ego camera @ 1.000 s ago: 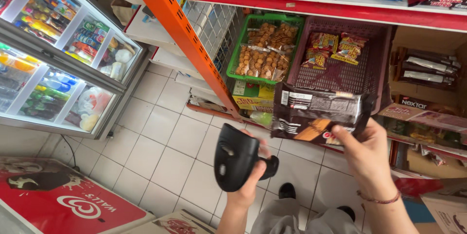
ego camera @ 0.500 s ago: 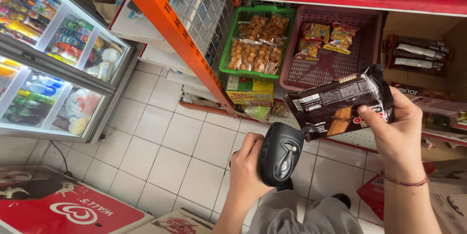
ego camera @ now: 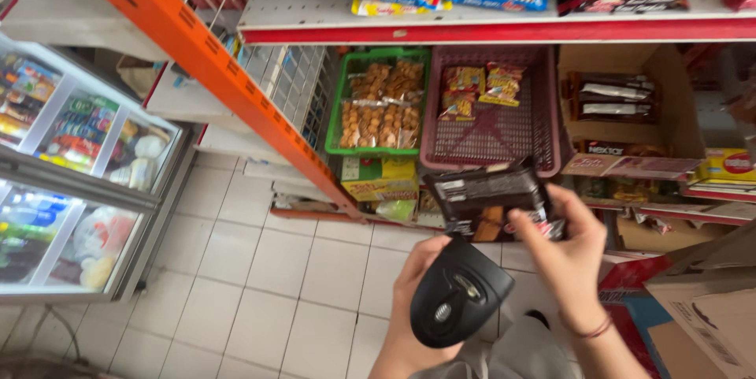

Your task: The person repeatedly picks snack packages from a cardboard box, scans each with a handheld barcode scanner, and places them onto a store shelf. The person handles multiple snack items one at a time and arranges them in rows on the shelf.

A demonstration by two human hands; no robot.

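- I count two hands: my left hand (ego camera: 413,300) and my right hand (ego camera: 563,257).
- One black handheld scanner (ego camera: 461,300), gripped in the left.
- One dark snack packet (ego camera: 488,199), pinched in the right.
- Two plastic baskets on the lower shelf: one green basket (ego camera: 340,99), one maroon basket (ego camera: 504,131).
- Two red snack bags (ego camera: 482,89) lie in the maroon one.
- One open cardboard box (ego camera: 683,115) beside the baskets, with two dark bars (ego camera: 616,99) showing inside.
- One orange shelf upright (ego camera: 206,72).
- One glass-topped freezer (ego camera: 75,190) on the left.
- How many biscuit packs fill the green basket I cannot tell.
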